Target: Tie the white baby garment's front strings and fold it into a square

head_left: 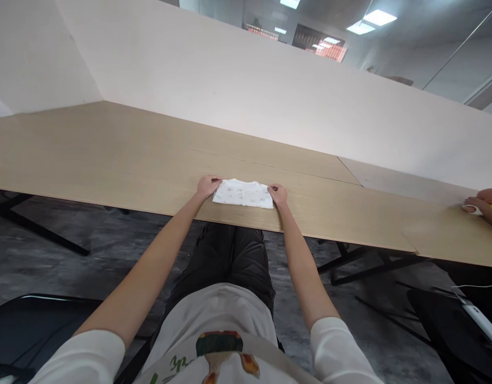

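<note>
A small white garment (243,194) with a faint scattered print lies folded into a flat, wide strip near the front edge of the wooden table (121,154). Its upper edge dips slightly, and a vertical line runs down its middle. My left hand (208,185) is closed on its upper left corner, with the thumb and fingers pinched together. At the upper right corner, my right hand (278,194) grips the cloth the same way. Both hands rest low at the tabletop, and the fingertips are partly hidden.
A pale partition (230,80) rises along the table's back. At the far right, another person's hand (476,202) holds something white. A black chair (41,320) stands at lower left; at lower right, a white device (482,322) with a cable lies on a dark seat.
</note>
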A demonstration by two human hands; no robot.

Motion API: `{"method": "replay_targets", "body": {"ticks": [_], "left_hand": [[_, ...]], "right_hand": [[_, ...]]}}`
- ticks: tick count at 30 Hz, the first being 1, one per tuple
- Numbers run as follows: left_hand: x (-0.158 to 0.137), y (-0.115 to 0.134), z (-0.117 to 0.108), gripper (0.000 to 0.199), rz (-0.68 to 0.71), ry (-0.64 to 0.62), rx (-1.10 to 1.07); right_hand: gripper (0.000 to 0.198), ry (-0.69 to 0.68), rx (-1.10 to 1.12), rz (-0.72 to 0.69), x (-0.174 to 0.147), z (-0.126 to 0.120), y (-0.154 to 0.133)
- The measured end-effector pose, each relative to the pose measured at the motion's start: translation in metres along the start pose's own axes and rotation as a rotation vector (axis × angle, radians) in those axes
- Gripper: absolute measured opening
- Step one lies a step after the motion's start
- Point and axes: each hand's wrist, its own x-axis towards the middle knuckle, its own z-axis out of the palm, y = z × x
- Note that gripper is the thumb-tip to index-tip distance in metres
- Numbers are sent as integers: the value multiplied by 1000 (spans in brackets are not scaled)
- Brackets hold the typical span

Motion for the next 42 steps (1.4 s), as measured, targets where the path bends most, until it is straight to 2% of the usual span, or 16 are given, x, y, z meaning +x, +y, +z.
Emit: {"method": "replay_targets", "body": {"ticks": [42], "left_hand": [[1,-3,1,27,30,34,-59]], "right_hand": [[28,10,45,-24,-1,1,6]]}}
